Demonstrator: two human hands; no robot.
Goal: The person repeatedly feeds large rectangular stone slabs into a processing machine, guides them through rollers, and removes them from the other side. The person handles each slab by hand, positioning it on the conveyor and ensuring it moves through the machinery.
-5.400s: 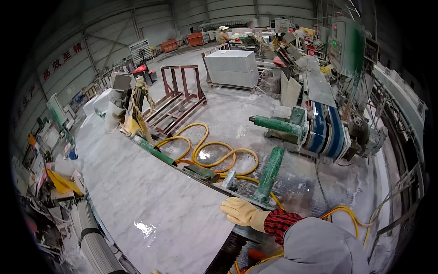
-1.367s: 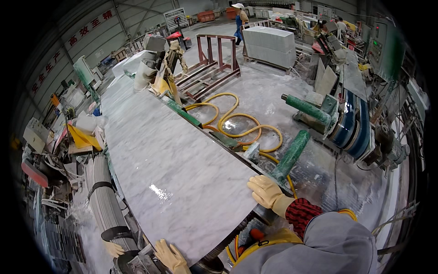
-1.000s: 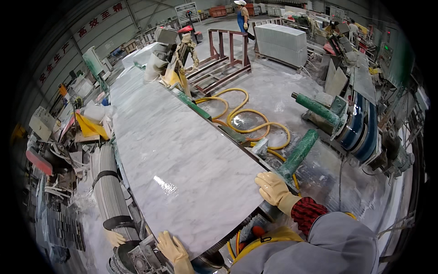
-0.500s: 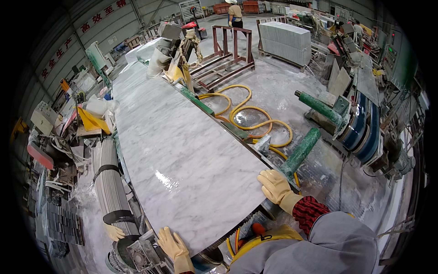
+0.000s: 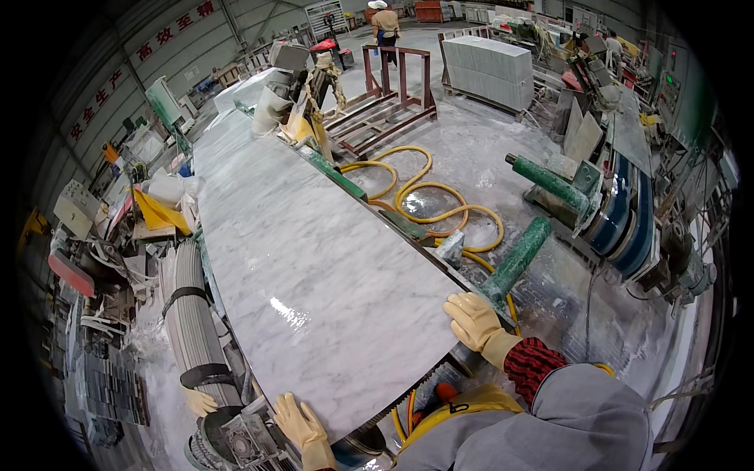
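Slab [image 5: 330, 275] of pale, grey-veined stone, lying flat and wet, stretching from the near middle toward the far left. Two gloved hands rest on its near end: the left hand [image 5: 302, 428] at the left corner, fingers spread and clenched on nothing; the right hand [image 5: 473, 322] at the right corner, fingers straight and together, its thumb hidden. Moments ago the left hand barely showed; now it has joined the right, so both near corners have contact. Over the last half second neither has visibly shifted. Left: a strapped bundle [image 5: 191, 330]. Right: a looping yellow hose [image 5: 430, 187] and a green cylinder [image 5: 518, 259].
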